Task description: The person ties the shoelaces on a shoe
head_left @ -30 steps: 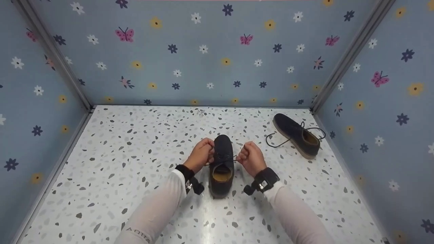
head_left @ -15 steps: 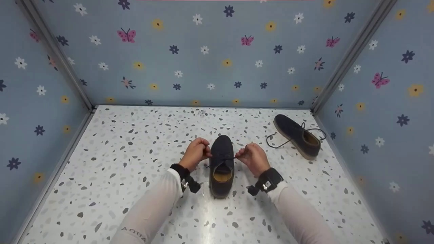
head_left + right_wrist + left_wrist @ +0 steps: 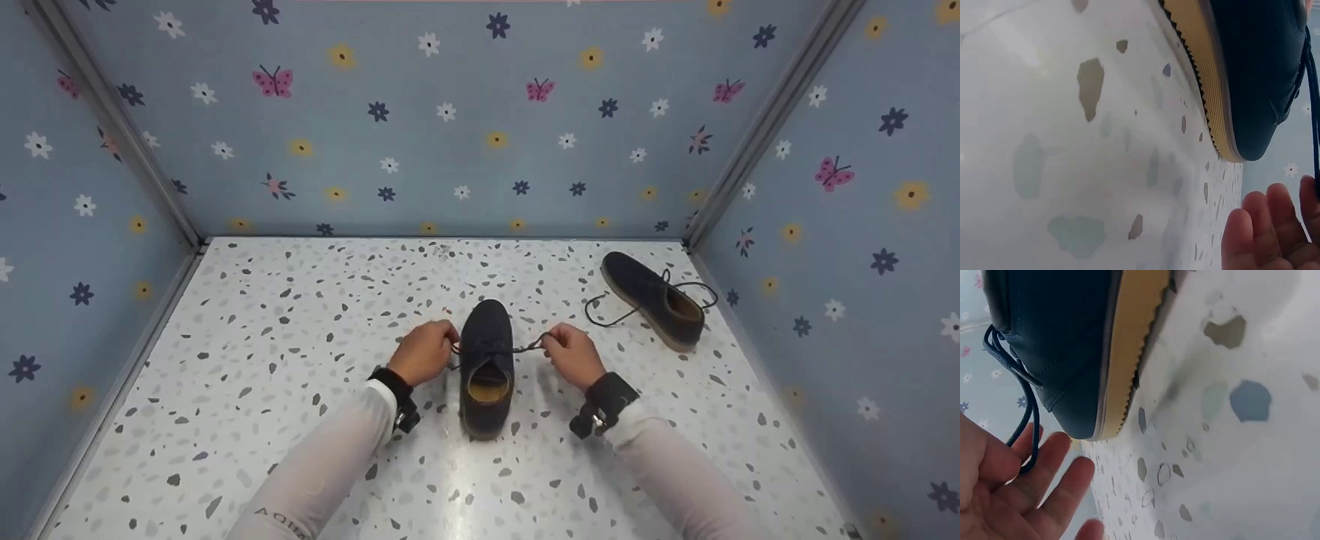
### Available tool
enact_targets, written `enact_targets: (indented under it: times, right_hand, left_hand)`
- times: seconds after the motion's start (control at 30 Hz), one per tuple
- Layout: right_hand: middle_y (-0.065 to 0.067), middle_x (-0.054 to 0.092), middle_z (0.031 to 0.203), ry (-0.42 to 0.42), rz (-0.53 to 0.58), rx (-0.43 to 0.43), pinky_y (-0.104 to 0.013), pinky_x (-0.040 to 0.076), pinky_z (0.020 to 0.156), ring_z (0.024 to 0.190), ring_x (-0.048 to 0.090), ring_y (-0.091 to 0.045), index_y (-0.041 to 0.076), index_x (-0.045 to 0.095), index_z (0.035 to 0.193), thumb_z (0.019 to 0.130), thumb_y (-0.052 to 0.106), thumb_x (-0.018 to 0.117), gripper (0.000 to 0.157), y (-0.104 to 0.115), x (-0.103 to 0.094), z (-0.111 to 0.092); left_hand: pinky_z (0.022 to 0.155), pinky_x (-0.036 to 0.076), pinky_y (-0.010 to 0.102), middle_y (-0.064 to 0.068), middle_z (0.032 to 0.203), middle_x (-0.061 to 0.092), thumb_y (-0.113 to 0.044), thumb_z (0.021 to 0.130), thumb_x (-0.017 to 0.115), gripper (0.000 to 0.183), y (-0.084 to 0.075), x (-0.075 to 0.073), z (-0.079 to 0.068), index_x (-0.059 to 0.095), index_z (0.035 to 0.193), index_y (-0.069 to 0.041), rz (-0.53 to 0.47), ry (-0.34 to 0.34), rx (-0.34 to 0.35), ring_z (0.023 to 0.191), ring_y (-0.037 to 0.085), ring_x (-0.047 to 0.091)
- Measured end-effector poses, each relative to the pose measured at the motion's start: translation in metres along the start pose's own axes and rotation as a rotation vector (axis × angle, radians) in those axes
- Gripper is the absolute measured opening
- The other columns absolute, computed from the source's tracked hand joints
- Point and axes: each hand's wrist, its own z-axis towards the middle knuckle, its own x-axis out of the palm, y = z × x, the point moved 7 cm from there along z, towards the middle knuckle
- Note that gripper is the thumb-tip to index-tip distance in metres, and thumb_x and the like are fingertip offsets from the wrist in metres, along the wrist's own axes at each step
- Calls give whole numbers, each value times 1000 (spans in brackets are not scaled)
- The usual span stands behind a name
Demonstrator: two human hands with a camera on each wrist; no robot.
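Observation:
A dark navy lace-up shoe (image 3: 486,319) stands upright on the floor between my two hands, toe pointing away. Its tan ridged sole (image 3: 1123,354) shows in the left wrist view. On the shoe's left side, my left hand (image 3: 422,352) pinches a doubled shoelace (image 3: 1032,419) between thumb and index finger, the other fingers loosely spread. Opposite it, my right hand (image 3: 576,357) pinches another doubled stretch of lace (image 3: 530,346), drawn out sideways from the shoe's throat. Much of that grip lies outside the right wrist view, where the lace (image 3: 1313,101) runs down to the fingers.
A second matching shoe (image 3: 652,300) lies angled at the back right, its laces (image 3: 611,322) loose on the speckled floor (image 3: 300,300). Panels (image 3: 450,135) printed with flowers and butterflies enclose the floor at the back and both sides.
Both hands have moved apart, left hand leftward and right hand rightward. A longer doubled stretch of lace now shows between the shoe and my right hand. The second shoe stays put.

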Motion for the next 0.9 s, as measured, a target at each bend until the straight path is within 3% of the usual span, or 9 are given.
enact_targets:
  times: [0.13, 0.27, 0.4, 0.47, 0.57, 0.67, 0.77, 0.9]
  right_hand:
    - [0, 68, 83, 38, -164, -46, -29, 47, 73, 77, 60, -13, 12, 70, 90, 98, 20, 65, 13, 1, -2, 0]
    - [-5, 77, 102, 89, -245, -78, -38, 55, 88, 93, 69, -19, 10, 75, 105, 98, 23, 69, 17, 0, -2, -2]
    - [-14, 74, 124, 119, -269, -124, -48, 56, 99, 110, 72, -31, 6, 70, 127, 97, 25, 71, 35, 2, -3, -6]
    - [-17, 71, 132, 119, -302, -164, -51, 54, 103, 117, 70, -35, 5, 66, 135, 97, 26, 72, 44, 5, -5, -8]
    - [-18, 64, 144, 121, -368, -233, -52, 48, 114, 133, 62, -38, 6, 60, 144, 97, 28, 72, 53, 11, -7, -11]
    - [-21, 56, 153, 125, -453, -293, -54, 39, 122, 145, 51, -40, 7, 57, 148, 97, 31, 73, 59, 17, -11, -13]
    - [-25, 49, 158, 110, -568, -341, -59, 36, 123, 147, 47, -45, 7, 55, 149, 96, 35, 72, 62, 18, -19, -12]
    - [-26, 43, 162, 61, -683, -341, -63, 33, 122, 149, 43, -47, 8, 52, 151, 97, 37, 71, 65, 14, -41, -6]
  left_hand:
    - [98, 52, 54, 11, 116, 76, -11, 97, 51, 29, 0, -5, -5, 75, 112, -10, 111, -29, -3, 112, 34, 70]
    - [104, 46, 57, 12, 124, 72, -33, 97, 60, 35, -4, -9, -11, 71, 122, -10, 125, -45, -4, 119, 36, 65]
    - [92, 49, 46, 6, 106, 70, -65, 88, 70, 61, -9, -5, -16, 67, 115, -11, 110, 19, -22, 98, 26, 64]
    - [80, 49, 40, 2, 94, 67, -73, 81, 73, 66, -12, 1, -18, 65, 106, -12, 102, 76, -25, 85, 21, 61]
    - [65, 46, 34, -2, 81, 62, -68, 79, 78, 58, -16, 11, -18, 61, 92, -14, 100, 152, -20, 72, 17, 57]
    - [61, 43, 32, -4, 74, 58, -52, 84, 77, 41, -20, 20, -16, 58, 83, -16, 111, 195, -23, 67, 17, 55]
    - [62, 42, 33, -4, 72, 56, -37, 86, 72, 26, -23, 24, -15, 57, 81, -16, 126, 195, -34, 66, 18, 54]
    - [64, 45, 35, -3, 74, 61, -30, 90, 67, 17, -27, 26, -17, 60, 83, -16, 140, 156, -15, 67, 18, 57]
